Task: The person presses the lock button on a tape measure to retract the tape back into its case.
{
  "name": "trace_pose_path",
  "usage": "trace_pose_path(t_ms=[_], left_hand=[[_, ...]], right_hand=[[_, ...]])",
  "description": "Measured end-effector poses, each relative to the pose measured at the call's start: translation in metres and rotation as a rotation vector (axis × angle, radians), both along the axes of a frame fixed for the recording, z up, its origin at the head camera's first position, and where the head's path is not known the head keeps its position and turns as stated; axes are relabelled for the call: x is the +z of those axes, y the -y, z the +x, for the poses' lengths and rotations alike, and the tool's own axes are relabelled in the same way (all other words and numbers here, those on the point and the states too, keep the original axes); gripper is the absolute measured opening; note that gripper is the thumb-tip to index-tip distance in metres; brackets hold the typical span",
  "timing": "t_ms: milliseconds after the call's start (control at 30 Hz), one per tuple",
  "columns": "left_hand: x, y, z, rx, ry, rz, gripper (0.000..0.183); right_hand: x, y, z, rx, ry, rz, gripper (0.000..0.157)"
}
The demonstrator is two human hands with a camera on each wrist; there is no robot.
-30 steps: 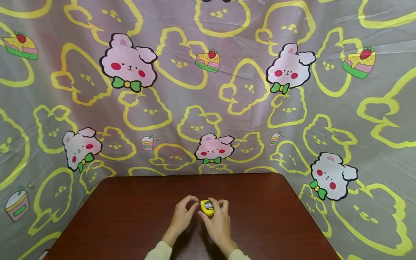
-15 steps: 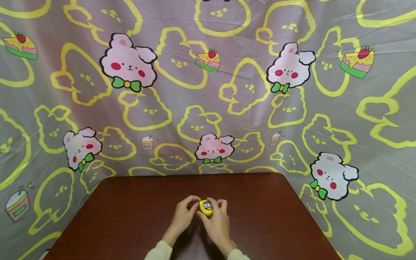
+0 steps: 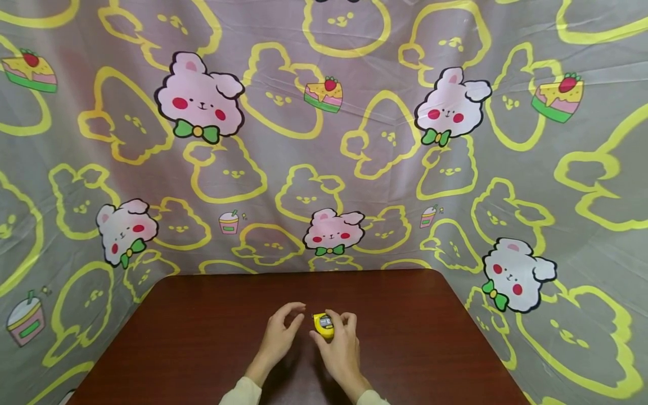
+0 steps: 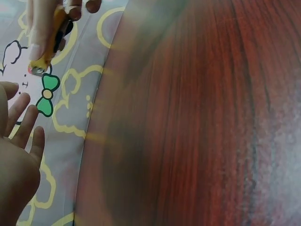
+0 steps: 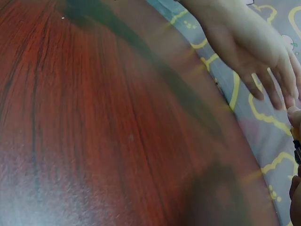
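Observation:
A yellow and black tape measure (image 3: 324,324) with a grey label is gripped in my right hand (image 3: 340,346), between the thumb and fingers. In the left wrist view the tape measure (image 4: 49,42) is tilted, its metal-tipped end pointing down. My left hand (image 3: 279,333) stands just left of it, apart from it, fingers loosely extended and holding nothing. The right wrist view shows the left hand (image 5: 254,47) with its fingers spread, while the tape measure (image 5: 296,141) shows only as a sliver at the right edge.
Both hands are over a dark red-brown wooden table (image 3: 217,315) with rounded far corners. A grey cloth curtain (image 3: 283,152) printed with rabbits and yellow outlines surrounds its back and sides. Hand shadows fall on the tabletop.
My left hand has let go of the tape measure's end and moved away to the left. The dark tab pulled out slightly earlier is back at the case. My right hand keeps its grip.

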State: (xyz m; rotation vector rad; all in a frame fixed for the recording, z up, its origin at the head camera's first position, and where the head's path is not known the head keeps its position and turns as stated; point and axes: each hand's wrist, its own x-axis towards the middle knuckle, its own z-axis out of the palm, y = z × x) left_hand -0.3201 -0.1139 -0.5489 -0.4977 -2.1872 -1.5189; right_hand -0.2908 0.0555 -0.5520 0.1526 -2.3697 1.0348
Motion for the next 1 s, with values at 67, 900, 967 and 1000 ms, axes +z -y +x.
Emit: trace_pose_path(t_ms=[67, 900, 967, 1000], left_hand=[[0.0, 0.001, 0.0, 0.015, -0.029, 0.005, 0.027], [-0.007, 0.012, 0.002, 0.058, -0.013, 0.063, 0.029], [-0.008, 0.013, 0.002, 0.06, -0.014, 0.058, 0.029], [-0.008, 0.013, 0.002, 0.062, -0.018, 0.052, 0.029]], right_hand=[[-0.003, -0.002, 0.0, -0.008, 0.003, 0.006, 0.058], [-0.052, 0.002, -0.004, -0.11, 0.126, 0.153, 0.059], [-0.055, 0.002, -0.005, -0.124, 0.115, 0.176, 0.06], [-0.057, 0.002, -0.006, -0.133, 0.106, 0.188, 0.061]])
